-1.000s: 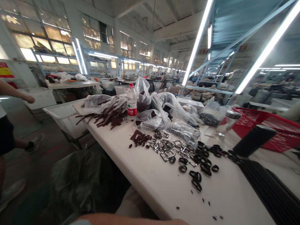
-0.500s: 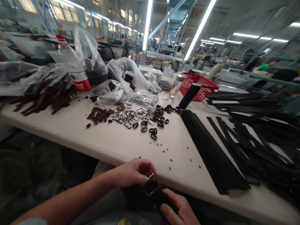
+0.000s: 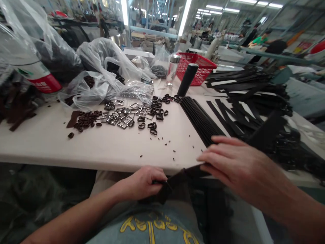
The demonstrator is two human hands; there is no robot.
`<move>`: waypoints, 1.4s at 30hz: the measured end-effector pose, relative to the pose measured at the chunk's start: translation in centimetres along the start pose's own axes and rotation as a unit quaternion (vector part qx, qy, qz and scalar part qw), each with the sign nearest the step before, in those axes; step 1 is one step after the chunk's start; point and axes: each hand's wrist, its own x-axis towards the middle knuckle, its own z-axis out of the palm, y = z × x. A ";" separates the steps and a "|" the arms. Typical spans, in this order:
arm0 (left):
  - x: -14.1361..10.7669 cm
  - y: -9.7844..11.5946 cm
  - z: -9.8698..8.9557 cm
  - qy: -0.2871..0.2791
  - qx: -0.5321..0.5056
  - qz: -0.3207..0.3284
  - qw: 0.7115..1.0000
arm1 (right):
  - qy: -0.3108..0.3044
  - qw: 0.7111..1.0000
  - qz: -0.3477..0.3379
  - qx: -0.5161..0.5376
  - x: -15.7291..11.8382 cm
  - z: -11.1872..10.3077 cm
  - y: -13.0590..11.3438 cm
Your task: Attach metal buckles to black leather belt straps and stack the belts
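In front of my lap, my left hand (image 3: 145, 183) is closed around the buckle end of a dark belt strap (image 3: 194, 172). The fingers mostly hide the buckle. My right hand (image 3: 236, 164) grips the same strap further along, near the table's front edge, with its fingers over the top. Beyond my hands lie a pile of metal buckles (image 3: 123, 117), several black loops (image 3: 152, 126) and a heap of brown loops (image 3: 87, 119). Tiny dark pieces (image 3: 174, 151) are scattered on the table (image 3: 114, 145). A row of black straps (image 3: 199, 117) lies beside my right hand.
Clear plastic bags (image 3: 99, 67) and a large bottle (image 3: 43, 79) stand at the left. Behind the straps are a black cylinder (image 3: 188, 79), a glass jar (image 3: 172, 71) and a red basket (image 3: 200, 67). More black strips (image 3: 243, 84) spread right. A person in green (image 3: 259, 40) is far off.
My right hand has moved right and up along the strap, which now stretches out between my hands. My left hand still holds the buckle end. The view has turned right.
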 end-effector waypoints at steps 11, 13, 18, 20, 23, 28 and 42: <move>3.6 0.2 0.7 0.239 -0.278 -0.092 0.926 | -0.079 0.965 0.165 0.186 -2.9 8.1 3.0; 4.0 0.2 1.2 0.236 -0.288 -0.080 0.925 | -0.092 0.939 0.172 0.285 -3.6 10.0 2.9; 4.7 0.1 2.5 0.246 -0.286 -0.058 0.924 | 0.011 0.866 0.206 0.456 -3.8 13.1 2.1; 4.9 0.2 2.8 0.251 -0.295 -0.063 0.920 | 0.046 0.832 0.233 0.502 -3.6 13.7 2.0; 5.5 0.4 3.2 0.264 -0.320 -0.072 0.907 | 0.094 0.778 0.275 0.557 -3.4 14.4 1.9; 6.8 0.7 3.8 0.266 -0.393 -0.074 0.877 | 0.169 0.723 0.338 0.578 -2.4 15.3 2.2; 3.9 -0.8 -5.8 0.318 0.192 -0.041 0.928 | 0.223 0.763 0.320 0.516 -0.5 15.1 5.5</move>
